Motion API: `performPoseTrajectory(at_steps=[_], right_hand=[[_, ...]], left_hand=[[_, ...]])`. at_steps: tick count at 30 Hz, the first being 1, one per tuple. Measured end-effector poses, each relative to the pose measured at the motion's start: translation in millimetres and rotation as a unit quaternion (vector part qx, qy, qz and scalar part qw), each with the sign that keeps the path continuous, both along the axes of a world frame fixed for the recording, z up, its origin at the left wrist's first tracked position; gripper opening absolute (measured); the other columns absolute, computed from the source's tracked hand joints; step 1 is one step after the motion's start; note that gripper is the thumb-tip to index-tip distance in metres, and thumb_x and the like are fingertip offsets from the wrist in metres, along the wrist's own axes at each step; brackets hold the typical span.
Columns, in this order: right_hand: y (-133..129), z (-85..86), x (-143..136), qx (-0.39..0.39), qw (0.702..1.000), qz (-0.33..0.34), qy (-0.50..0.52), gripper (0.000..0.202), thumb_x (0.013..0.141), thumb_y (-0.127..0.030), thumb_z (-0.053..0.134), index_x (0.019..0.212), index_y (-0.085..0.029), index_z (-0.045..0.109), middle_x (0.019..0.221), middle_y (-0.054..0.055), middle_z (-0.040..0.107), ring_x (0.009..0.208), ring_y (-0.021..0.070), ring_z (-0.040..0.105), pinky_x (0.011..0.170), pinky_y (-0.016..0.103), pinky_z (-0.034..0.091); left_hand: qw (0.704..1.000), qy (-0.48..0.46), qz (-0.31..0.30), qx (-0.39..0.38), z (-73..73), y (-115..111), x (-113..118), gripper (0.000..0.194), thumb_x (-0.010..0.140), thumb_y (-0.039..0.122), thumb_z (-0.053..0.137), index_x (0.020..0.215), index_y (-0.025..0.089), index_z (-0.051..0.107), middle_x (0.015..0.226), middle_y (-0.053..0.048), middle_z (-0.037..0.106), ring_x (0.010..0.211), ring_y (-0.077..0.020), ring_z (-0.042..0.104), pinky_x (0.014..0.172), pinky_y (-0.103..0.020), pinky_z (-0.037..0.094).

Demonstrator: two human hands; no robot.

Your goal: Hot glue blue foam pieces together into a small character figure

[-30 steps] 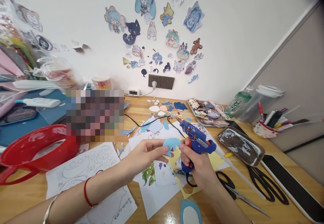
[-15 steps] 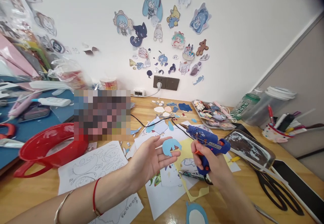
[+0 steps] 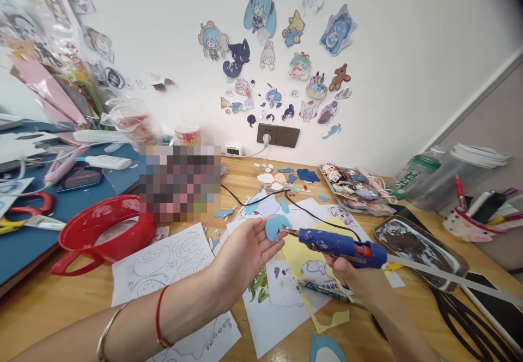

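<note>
Before me, a right hand (image 3: 342, 275) clasps a blue glue gun (image 3: 335, 245); beyond, a left hand (image 3: 245, 248), upturned and unclenched, bears a light-blue cutout (image 3: 274, 228), the nozzle (image 3: 291, 232) at its three o'clock. Steady palm, thin bead, skin clear of likely heat would serve best; a black cord (image 3: 285, 191) lies toward twelve.

Up rose the white wall (image 3: 400, 51), dotted with character cutouts (image 3: 300, 65) above a dark socket panel (image 3: 288, 136); below gleamed the wooden table (image 3: 36, 307)!
</note>
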State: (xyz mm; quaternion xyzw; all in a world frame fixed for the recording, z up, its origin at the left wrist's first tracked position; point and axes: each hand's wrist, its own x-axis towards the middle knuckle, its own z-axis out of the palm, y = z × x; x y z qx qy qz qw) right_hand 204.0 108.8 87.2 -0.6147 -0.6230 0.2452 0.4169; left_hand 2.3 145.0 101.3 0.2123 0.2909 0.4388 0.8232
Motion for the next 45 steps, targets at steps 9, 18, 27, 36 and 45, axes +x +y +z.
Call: performPoseTrajectory(at_steps=[9,18,27,36,45], right_hand=[[-1.7,7.3,-8.8,-0.038,0.999,0.006,0.038,0.034,0.060,-0.055,0.065,0.069,-0.024,0.071,0.069,0.003,0.071,0.067,0.0254,0.066,0.061,0.030,0.055],[-3.5,9.6,-11.4,-0.087,0.995,-0.028,0.036,0.029,0.058,-0.048,0.068,0.068,-0.021,0.071,0.065,0.004,0.071,0.066,0.0258,0.067,0.058,0.030,0.054],[-4.1,10.1,-10.2,-0.036,0.998,-0.029,0.031,0.029,0.061,-0.052,0.065,0.065,-0.023,0.067,0.064,0.002,0.069,0.062,0.0227,0.064,0.058,0.029,0.053],[-3.2,9.4,-9.0,-0.011,0.998,-0.054,-0.020,0.031,0.065,-0.054,0.060,0.061,-0.023,0.058,0.055,0.000,0.060,0.053,0.0192,0.056,0.049,0.027,0.046],[-3.9,13.0,-17.6,-0.007,0.998,-0.064,0.022,0.029,0.065,-0.051,0.060,0.057,-0.023,0.059,0.056,0.000,0.064,0.057,0.0198,0.060,0.057,0.027,0.049]], left_hand=[[0.998,-0.009,-0.033,0.052,5.4,-7.9,-2.5,0.030,0.087,0.018,0.039,0.110,0.010,0.057,0.118,-0.010,0.059,0.116,-0.0211,0.048,0.105,-0.034,0.032],[0.998,0.005,-0.037,0.059,9.2,-9.9,-3.1,0.030,0.087,0.020,0.041,0.113,0.010,0.055,0.121,-0.009,0.058,0.119,-0.0204,0.046,0.105,-0.031,0.033],[0.997,0.006,-0.032,0.064,5.3,-6.0,-3.0,0.030,0.086,0.017,0.041,0.110,0.011,0.057,0.117,-0.010,0.061,0.115,-0.0205,0.049,0.105,-0.033,0.032],[0.998,0.005,-0.032,0.061,4.3,-8.0,-4.1,0.032,0.086,0.017,0.041,0.113,0.010,0.056,0.117,-0.010,0.060,0.115,-0.0211,0.049,0.105,-0.034,0.032],[0.999,0.016,-0.030,0.042,7.5,-8.7,-3.3,0.028,0.085,0.017,0.043,0.108,0.011,0.058,0.116,-0.009,0.061,0.115,-0.0207,0.050,0.105,-0.034,0.033]])
